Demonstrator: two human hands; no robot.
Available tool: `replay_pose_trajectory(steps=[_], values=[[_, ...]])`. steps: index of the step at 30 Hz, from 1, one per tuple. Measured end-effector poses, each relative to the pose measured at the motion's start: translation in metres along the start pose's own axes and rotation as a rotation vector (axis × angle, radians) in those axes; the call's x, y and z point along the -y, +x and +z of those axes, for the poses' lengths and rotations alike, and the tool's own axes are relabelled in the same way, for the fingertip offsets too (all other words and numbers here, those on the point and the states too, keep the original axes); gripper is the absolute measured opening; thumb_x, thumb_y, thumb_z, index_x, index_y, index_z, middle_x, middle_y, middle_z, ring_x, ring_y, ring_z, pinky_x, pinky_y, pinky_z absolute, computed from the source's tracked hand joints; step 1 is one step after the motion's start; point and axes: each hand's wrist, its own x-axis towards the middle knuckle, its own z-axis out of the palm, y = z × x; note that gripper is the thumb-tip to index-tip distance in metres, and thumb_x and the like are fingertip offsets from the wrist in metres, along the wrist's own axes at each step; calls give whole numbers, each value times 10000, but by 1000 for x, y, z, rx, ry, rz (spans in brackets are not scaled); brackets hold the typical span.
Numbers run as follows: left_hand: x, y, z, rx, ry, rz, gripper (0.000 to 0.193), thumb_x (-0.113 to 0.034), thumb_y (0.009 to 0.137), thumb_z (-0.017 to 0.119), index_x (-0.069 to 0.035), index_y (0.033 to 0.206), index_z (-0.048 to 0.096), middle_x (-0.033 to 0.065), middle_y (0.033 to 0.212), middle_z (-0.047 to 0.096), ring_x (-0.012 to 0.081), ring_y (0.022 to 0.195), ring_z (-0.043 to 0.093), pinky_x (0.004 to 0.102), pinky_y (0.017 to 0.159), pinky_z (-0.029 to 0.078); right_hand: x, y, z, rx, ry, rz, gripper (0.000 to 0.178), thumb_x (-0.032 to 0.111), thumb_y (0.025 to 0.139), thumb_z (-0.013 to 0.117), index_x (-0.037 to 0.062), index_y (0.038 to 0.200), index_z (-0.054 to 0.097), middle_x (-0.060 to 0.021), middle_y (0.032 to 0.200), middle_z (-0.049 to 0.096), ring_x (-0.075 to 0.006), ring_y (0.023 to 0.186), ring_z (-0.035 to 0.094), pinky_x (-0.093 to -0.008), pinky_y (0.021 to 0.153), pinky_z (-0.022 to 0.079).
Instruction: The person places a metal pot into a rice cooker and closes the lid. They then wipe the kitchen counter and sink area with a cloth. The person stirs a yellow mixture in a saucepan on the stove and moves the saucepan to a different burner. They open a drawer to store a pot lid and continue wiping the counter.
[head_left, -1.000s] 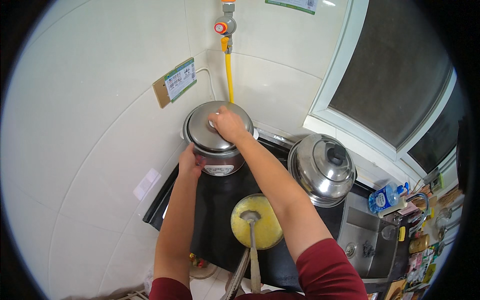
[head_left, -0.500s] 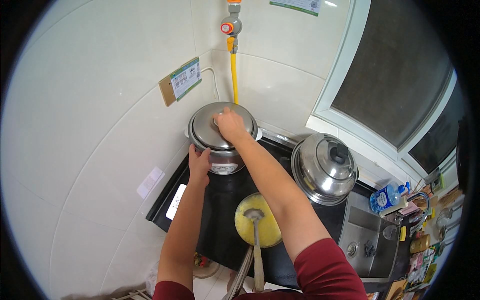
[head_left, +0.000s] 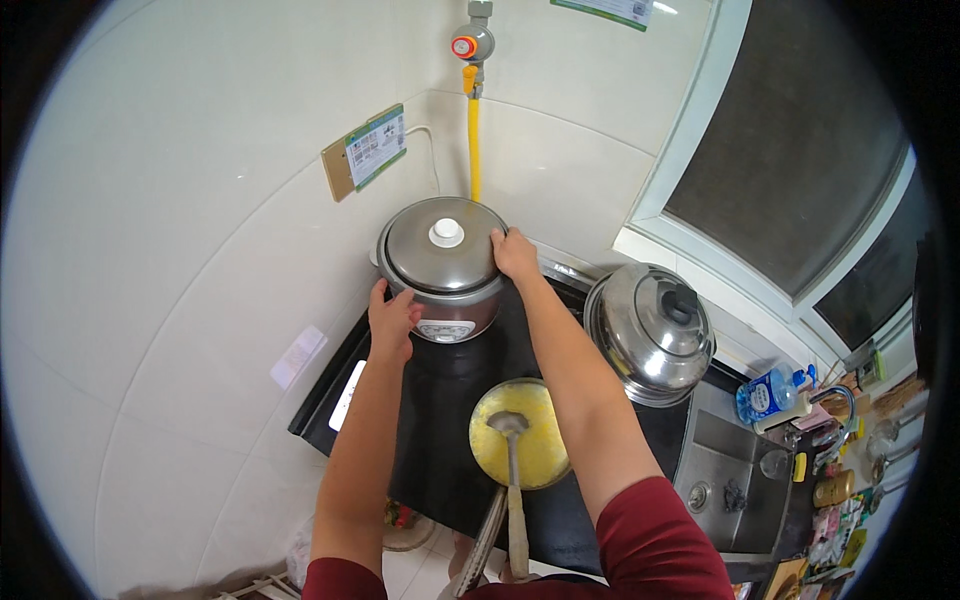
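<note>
A rice cooker with a dark reddish body stands at the far corner of the black hob. Its grey metal lid with a white knob sits on top. My right hand grips the cooker at its right side, by the rim, where the side handle is hidden. By the left front of the body is my left hand, fingers apart, at or against the wall; contact is hard to tell. Nearer to me, a pan contains a yellow mixture, with a ladle lying in it.
Right of the cooker stands a steel pot with a domed lid. Beyond it are a sink and a blue bottle. A yellow gas hose runs down behind the cooker. A white flat object lies at the left edge.
My right hand has let go of the lid's knob and moved right to the cooker's side. My left hand stays by the left front. The view has shifted slightly.
</note>
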Motion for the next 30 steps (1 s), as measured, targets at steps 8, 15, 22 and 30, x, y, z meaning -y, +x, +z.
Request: replay_pose_trajectory(steps=[8, 15, 22, 30], values=[[-2, 5, -8, -78, 105, 87, 660, -115, 823, 664, -48, 1389, 331, 70, 893, 543, 114, 672, 502, 261, 562, 441, 18, -48, -17, 42, 32, 85, 559, 451, 877, 493, -28, 1162, 542, -240, 1208, 551, -422, 1196, 438, -568, 946, 388], [12, 34, -14, -193, 381, 248, 639, -160, 788, 700, 51, 1317, 412, 58, 910, 512, 140, 772, 501, 276, 701, 444, 10, -51, -24, 65, 197, 108, 574, 427, 859, 513, -47, 1181, 528, -263, 1185, 561, -451, 1146, 482, -518, 951, 400], [5, 42, -14, -189, 494, 194, 624, -188, 793, 686, 80, 1295, 430, 143, 1024, 556, 198, 878, 546, 314, 765, 460, 11, -47, -24, 115, 368, 188, 583, 446, 870, 502, -37, 1196, 521, -272, 1179, 561, -442, 1126, 508, -506, 951, 402], [6, 24, -24, -252, 518, 181, 537, -232, 819, 673, 45, 1230, 465, 86, 968, 567, 165, 805, 552, 296, 660, 462, 3, -82, -46, 23, 229, -64, 545, 427, 895, 479, -36, 1178, 529, -263, 1116, 592, -431, 1092, 513, -501, 955, 382]])
